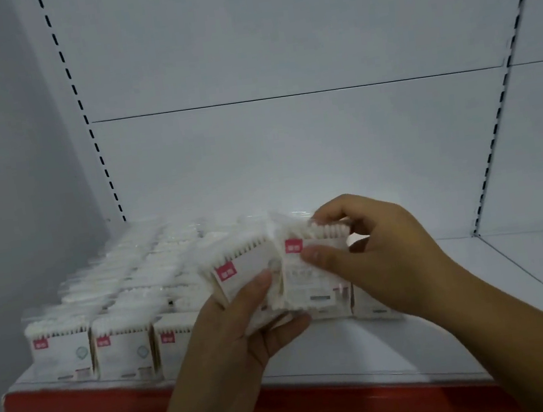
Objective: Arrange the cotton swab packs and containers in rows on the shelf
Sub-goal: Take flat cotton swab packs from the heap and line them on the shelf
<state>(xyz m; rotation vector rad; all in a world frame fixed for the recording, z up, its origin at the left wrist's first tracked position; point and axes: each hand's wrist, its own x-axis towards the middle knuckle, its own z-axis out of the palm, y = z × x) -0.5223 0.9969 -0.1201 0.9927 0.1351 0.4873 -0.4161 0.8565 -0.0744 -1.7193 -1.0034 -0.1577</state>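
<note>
Standing upright in rows on the left part of the white shelf (500, 279): clear-wrapped cotton swab packs (62, 351), running from the front edge back to the rear panel (290, 151). Each front pack shows a white card label with a small pink-red square logo at upper left and a pale teal round mark lower right; the lettering is too blurred to read. Swab tips show white along the top of each pack.

Left hand (242, 337): closed around one held pack (241, 275), thumb across its label, tilted slightly left, above the front of the shelf.

Right hand (386, 253): pinching a second pack (313, 269) just beside the first, thumb on the label face and fingers curled over the swab tips. The two packs touch along their inner edges. Same pink-red logo on both; grey print below is unreadable.

Shelf front: red price strip (82, 407), no legible tags. Right part of the shelf bare. Slotted uprights (75, 90) flank the rear panel.
</note>
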